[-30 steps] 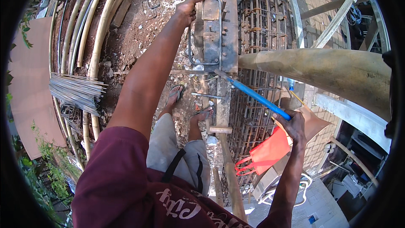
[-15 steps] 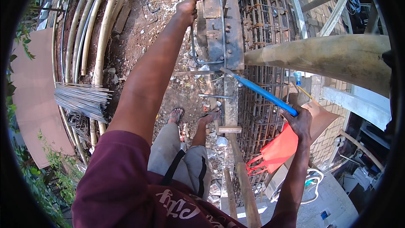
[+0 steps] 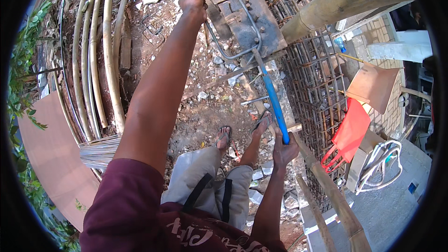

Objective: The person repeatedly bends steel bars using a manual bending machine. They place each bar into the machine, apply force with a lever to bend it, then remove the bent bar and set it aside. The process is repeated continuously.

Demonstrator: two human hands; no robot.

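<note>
My left hand (image 3: 193, 5) is closed round the far left corner of a steel rebar stirrup (image 3: 217, 45), bent into a rounded rectangle. The stirrup lies over a dark metal plate (image 3: 269, 40) with several upright pegs, fixed on a wooden bench. My right hand (image 3: 285, 150) grips the lower end of a blue-handled bending bar (image 3: 274, 100). The bar's bare metal head meets the stirrup's near right corner, beside the pegs. A short rod (image 3: 255, 100) sticks out left of the handle.
Long rebar cages (image 3: 312, 84) run along the right, under a thick bamboo pole (image 3: 345, 2). Bamboo poles (image 3: 109, 42) and a bundle of cut rods (image 3: 99, 151) lie at left. A red bag (image 3: 351, 133) sits at right. Rubble covers the ground around my feet.
My right hand has swung the blue bar leftward and toward me, from slanting right to nearly in line with my body. My left hand still holds the stirrup. The whole view has turned.
</note>
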